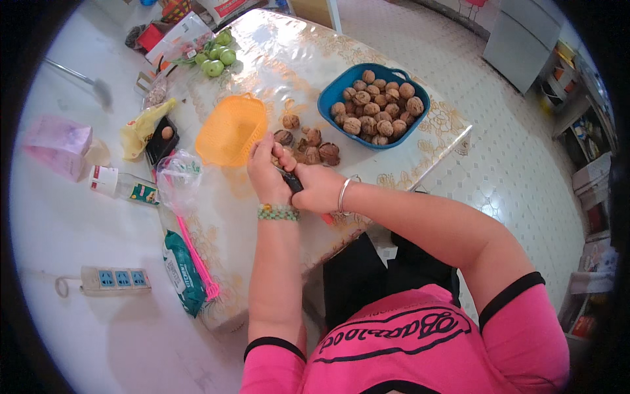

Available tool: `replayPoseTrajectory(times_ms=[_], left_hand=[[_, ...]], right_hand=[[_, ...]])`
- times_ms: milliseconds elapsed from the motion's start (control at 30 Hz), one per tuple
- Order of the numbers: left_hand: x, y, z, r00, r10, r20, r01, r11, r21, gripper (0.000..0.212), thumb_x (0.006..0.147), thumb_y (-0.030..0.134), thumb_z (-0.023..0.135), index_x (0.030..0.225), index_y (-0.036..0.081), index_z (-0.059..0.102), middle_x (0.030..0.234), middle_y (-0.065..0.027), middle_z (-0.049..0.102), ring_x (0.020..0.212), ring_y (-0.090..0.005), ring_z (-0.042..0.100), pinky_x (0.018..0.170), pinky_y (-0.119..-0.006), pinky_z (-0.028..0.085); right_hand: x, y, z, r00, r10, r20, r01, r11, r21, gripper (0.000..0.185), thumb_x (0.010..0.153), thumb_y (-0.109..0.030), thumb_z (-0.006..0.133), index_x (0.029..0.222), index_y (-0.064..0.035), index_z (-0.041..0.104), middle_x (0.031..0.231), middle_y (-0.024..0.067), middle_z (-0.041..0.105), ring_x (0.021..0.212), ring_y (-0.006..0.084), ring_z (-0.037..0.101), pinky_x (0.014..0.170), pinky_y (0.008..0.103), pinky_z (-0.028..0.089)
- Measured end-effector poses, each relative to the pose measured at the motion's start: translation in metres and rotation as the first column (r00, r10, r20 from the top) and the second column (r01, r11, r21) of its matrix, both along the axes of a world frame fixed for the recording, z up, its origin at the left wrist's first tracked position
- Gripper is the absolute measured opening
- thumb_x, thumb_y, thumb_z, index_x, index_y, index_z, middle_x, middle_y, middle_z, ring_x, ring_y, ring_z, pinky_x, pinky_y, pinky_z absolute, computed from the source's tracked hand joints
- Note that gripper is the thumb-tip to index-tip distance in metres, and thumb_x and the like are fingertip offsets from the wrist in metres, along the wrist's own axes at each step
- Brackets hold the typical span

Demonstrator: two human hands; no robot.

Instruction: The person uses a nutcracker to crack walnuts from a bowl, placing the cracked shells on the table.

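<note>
My left hand [266,170] is closed with its fingers curled around a small pale brown thing, apparently a walnut piece, mostly hidden. Pressed against it, my right hand [320,187] grips a black-handled tool [293,182]; its working end is out of sight between the hands. Just beyond them, several loose walnuts and shell pieces [313,155] lie on the table. A blue plastic basket [327,101] heaped with whole walnuts [374,108] stands to the right. Left of the loose nuts is an orange plastic basket [231,128], its bottom showing.
A patterned tablecloth [305,93] covers the table. Along the wall are green fruit [216,59], a black tray [162,143], a clear jar [133,188], a clear plastic bag [179,180], a pink plastic swatter [197,256] and a green wipes pack [183,273]. A power strip [115,279] is beside the table.
</note>
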State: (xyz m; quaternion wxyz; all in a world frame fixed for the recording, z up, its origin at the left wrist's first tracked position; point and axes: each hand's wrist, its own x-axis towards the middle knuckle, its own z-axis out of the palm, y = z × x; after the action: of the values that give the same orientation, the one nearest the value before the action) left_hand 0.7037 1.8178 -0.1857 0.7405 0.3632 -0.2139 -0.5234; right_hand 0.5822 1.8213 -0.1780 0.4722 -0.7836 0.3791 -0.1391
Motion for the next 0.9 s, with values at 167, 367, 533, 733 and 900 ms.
replayPoseTrajectory(times_ms=[167,367,533,733,900], left_hand=[[0.003,0.000,-0.005,0.999,-0.035,0.001,0.035,0.997,-0.070,0.021,0.087,0.018,0.053,0.071,0.008,0.044,0.059,-0.0024,0.042,0.046,-0.0117,0.039,0.041,-0.025,0.035],[-0.005,0.003,-0.006,0.786,0.229,0.574,-0.134,0.970,-0.203,0.030,0.093,0.035,0.042,0.093,0.005,0.049,0.074,-0.0030,0.050,0.059,-0.0122,0.047,0.056,-0.027,0.044],[-0.011,0.008,-0.005,0.972,0.026,0.235,-0.020,0.999,-0.030,0.030,0.095,0.034,0.039,0.098,0.007,0.050,0.081,-0.0005,0.053,0.066,-0.0090,0.051,0.057,-0.021,0.044],[0.007,0.010,-0.007,0.978,-0.172,0.114,0.175,0.985,-0.009,0.022,0.093,0.026,0.043,0.101,0.006,0.050,0.089,-0.0029,0.057,0.078,-0.0125,0.056,0.065,-0.027,0.047],[-0.006,0.013,-0.002,0.983,-0.074,0.170,0.088,0.993,-0.075,0.015,0.091,0.019,0.048,0.101,0.007,0.047,0.088,-0.0016,0.056,0.076,-0.0095,0.053,0.065,-0.025,0.045]], right_hand=[[0.001,-0.004,0.004,0.997,0.025,-0.073,-0.021,0.998,0.060,0.042,0.063,-0.026,0.057,0.088,0.0069,0.053,0.082,0.0253,0.062,0.081,0.0352,0.061,0.074,0.0381,0.048],[-0.005,-0.005,0.011,0.994,-0.095,-0.055,0.090,0.993,-0.080,0.042,0.064,-0.026,0.057,0.092,0.0055,0.051,0.092,0.0259,0.060,0.088,0.0363,0.059,0.080,0.0390,0.047],[-0.005,-0.015,0.003,0.977,-0.179,-0.116,0.144,0.955,-0.261,0.035,0.068,-0.027,0.059,0.085,0.0012,0.047,0.084,0.0218,0.057,0.083,0.0355,0.057,0.073,0.0397,0.045],[-0.010,-0.018,0.013,0.984,-0.110,-0.141,0.084,0.980,-0.179,0.047,0.065,-0.029,0.059,0.092,0.0075,0.047,0.088,0.0273,0.058,0.086,0.0382,0.059,0.074,0.0389,0.047],[-0.016,-0.024,0.020,0.986,-0.079,-0.148,0.062,0.992,-0.112,0.056,0.063,-0.033,0.062,0.096,0.0096,0.045,0.096,0.0286,0.054,0.090,0.0381,0.056,0.078,0.0377,0.046]])
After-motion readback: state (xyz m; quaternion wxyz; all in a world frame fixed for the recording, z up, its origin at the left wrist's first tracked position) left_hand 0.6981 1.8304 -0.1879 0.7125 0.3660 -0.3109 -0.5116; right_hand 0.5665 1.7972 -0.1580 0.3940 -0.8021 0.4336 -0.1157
